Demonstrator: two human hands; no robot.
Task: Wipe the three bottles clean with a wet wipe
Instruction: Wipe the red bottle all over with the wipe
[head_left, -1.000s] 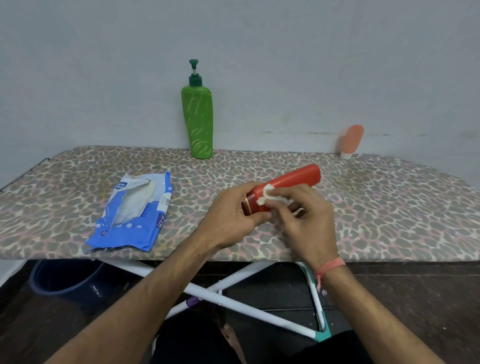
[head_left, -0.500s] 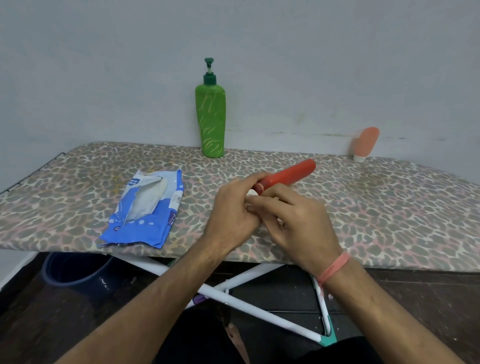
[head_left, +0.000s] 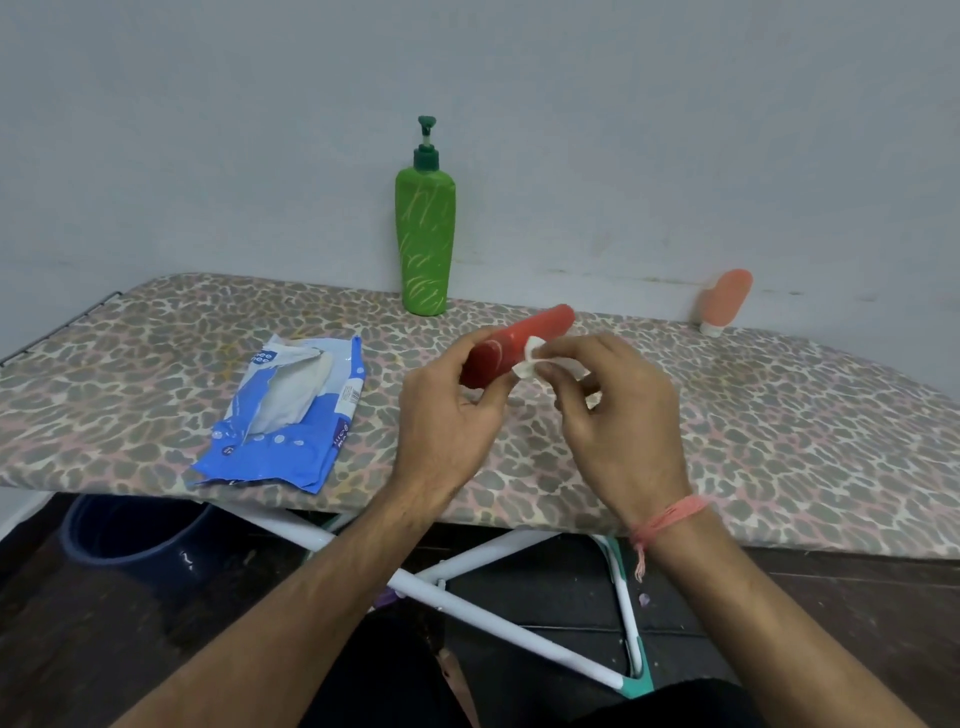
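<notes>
The blue wet-wipe pack (head_left: 283, 418) bears print too blurred to read. Above the ironing board (head_left: 779, 441), the left hand (head_left: 447, 415) grips the red bottle (head_left: 514, 345) while the right hand (head_left: 613, 415) pinches a white wet wipe (head_left: 531, 356) against it.

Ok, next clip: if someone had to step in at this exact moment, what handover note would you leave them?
Left hand grips the red bottle by its near end, holding it tilted above the ironing board.
Right hand pinches a wet wipe against the bottle's side.
Green pump bottle stands upright at the back by the wall; small orange bottle leans against the wall, far right.
Wipe pack lies open on the board, left.
Done: red bottle being wiped. Which bottles are already clean cannot be told.
Left: finish the red one, then check the green and orange bottles.
</notes>
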